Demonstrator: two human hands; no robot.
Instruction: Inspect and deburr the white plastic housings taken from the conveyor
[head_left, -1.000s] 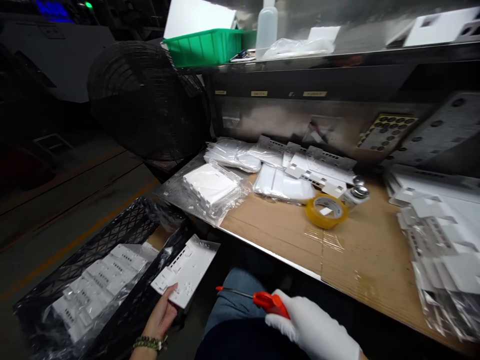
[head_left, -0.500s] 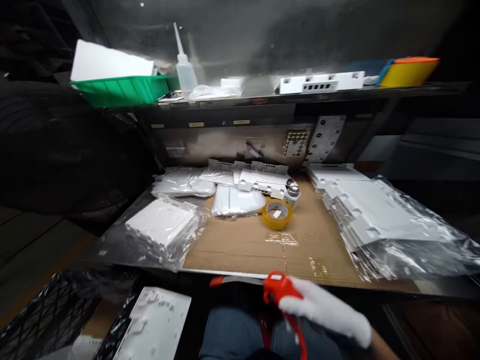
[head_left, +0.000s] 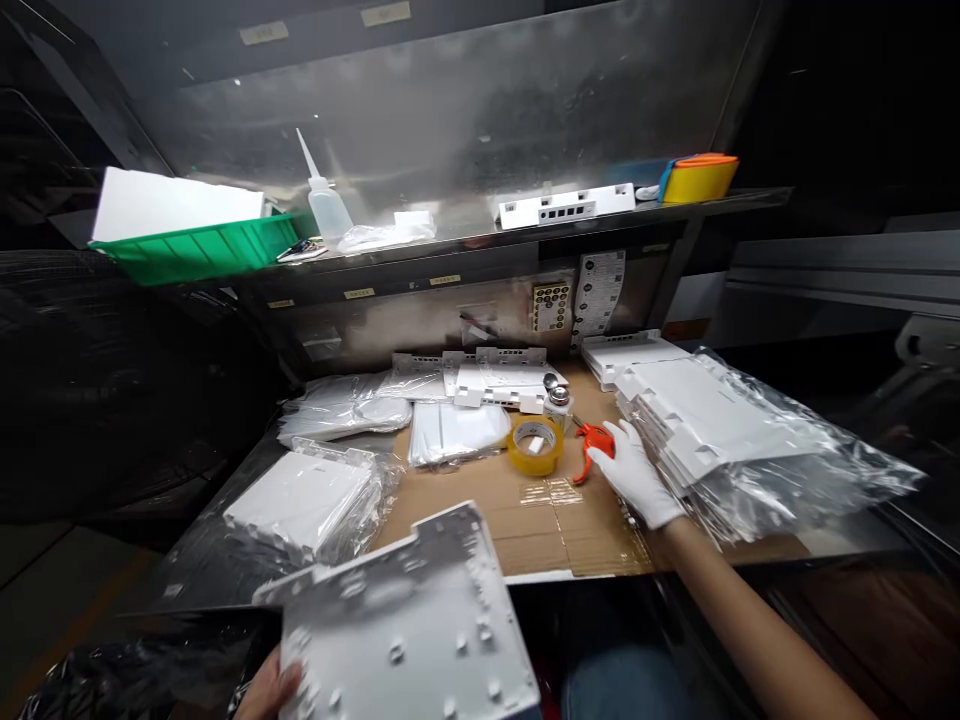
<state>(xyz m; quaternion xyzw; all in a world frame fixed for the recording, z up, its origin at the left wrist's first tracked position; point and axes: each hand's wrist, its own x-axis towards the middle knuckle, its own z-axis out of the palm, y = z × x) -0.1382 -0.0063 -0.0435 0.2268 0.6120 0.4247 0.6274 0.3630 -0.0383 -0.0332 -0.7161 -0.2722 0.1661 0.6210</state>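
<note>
My bare left hand (head_left: 270, 688) grips the left edge of a white plastic housing panel (head_left: 420, 610). The panel is tilted over the bench's front edge, its inner face with small posts and clips turned up. In a white glove, my right hand (head_left: 636, 475) has its fingers around a red gun-shaped tool (head_left: 597, 440) with a thin tip, low over the cardboard; the palm hides part of the tool. Just left of it lies a roll of yellow tape (head_left: 523, 462). A small bottle with a metal cap (head_left: 557, 396) stands behind the tape.
White panels in clear plastic lie at left (head_left: 300, 495) and right (head_left: 720, 410). More white parts (head_left: 499, 380) and bags (head_left: 454, 432) lie at the back. Above, a shelf (head_left: 465, 245) carries a green bin (head_left: 202, 250), a squeeze bottle (head_left: 328, 210) and a yellow-orange roll (head_left: 701, 180).
My right hand has moved forward from above my lap to the cardboard with the red tool. The white panel has come up from lower left in my left hand. The view has shifted.
</note>
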